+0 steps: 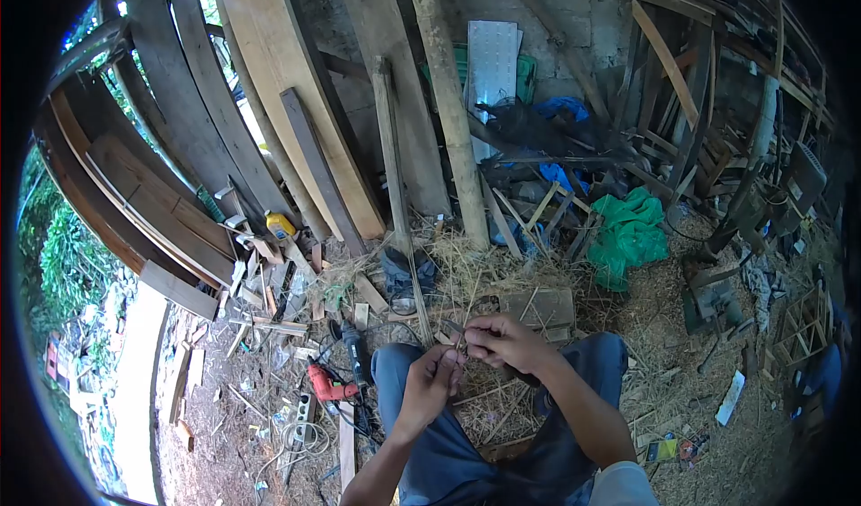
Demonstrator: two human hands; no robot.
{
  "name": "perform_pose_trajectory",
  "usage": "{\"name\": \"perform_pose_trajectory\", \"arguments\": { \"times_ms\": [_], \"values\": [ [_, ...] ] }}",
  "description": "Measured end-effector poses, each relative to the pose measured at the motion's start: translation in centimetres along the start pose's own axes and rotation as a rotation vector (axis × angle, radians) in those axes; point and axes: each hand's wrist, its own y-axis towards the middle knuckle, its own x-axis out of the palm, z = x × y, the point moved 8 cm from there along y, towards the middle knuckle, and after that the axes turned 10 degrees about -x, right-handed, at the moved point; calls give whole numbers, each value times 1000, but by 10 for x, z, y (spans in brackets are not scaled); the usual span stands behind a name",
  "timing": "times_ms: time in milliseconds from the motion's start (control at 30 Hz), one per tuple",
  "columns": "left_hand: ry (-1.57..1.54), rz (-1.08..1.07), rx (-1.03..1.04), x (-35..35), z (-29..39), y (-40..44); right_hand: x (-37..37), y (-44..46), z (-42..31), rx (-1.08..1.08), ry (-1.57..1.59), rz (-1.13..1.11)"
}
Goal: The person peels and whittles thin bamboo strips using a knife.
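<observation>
Both hands meet in front of my knees, their fingers almost touching. My left hand (437, 373) is closed around the lower end of some thin pale strips (418, 295), which extend up and away from it. Fingers of my right hand (500, 341) are pinched together just to the right, with a small dark object between them that is too small to name. A wooden block (536, 309) lies on the ground beyond my right hand.
A red drill (329, 383) and a grey-blue power tool (356, 355) lie left of my knees, near a power strip (304, 414). Planks (296, 102) and a pole (446, 102) lean on the wall. Green netting (628, 234) lies at the right.
</observation>
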Motion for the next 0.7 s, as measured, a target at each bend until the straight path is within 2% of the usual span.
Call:
{"name": "perform_pose_trajectory", "arguments": {
  "times_ms": [133, 200, 433, 500, 567, 700],
  "values": [
    [-11, -14, 10, 3, 0, -2, 2, 2, -5, -28, 9, -68],
    [-37, -25, -6, 4, -1, -3, -1, -3, -10, 71, -18, -23],
    [-169, -78, -106, 8, -8, -1, -12, -1, -10, 41, -85, -9],
    [-158, -110, -128, 9, -10, -13, -52, -3, -27, 2, -250, 318],
    [-143, -139, -148, 9, -13, -24, -116, -10, -31, -88, -149, 550],
    [-201, -159, -184, 3, -21, -25, -137, -19, -39, -213, 12, 548]
  ]
}}
